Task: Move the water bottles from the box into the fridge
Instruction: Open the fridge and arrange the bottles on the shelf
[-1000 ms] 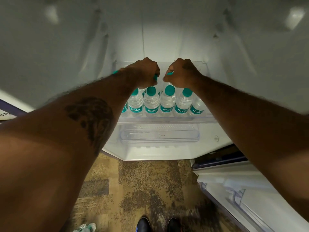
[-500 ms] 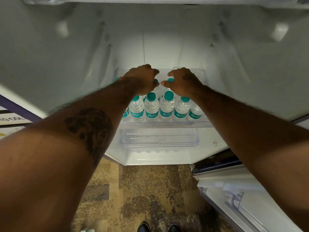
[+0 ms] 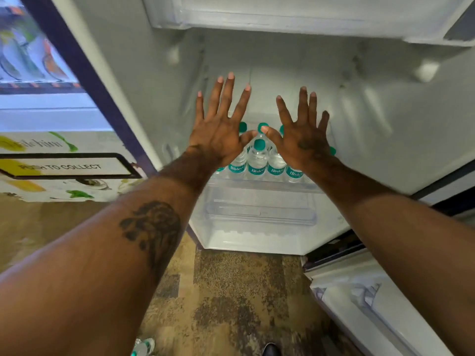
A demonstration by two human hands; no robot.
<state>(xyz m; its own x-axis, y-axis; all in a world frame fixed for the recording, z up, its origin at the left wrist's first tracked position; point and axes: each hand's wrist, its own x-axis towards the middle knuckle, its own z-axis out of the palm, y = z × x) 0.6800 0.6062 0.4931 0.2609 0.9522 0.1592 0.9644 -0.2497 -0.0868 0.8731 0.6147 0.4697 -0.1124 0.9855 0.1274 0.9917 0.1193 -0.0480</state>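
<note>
Standing capped water bottles fill fridge shelf; both hands empty, spread.

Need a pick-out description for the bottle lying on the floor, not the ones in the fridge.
Start at the open fridge and drop to the patterned carpet in front of it. At the bottom edge of the view, under the left forearm, lies a water bottle. It is the only one on the floor; the rest stand on the fridge shelf.
</note>
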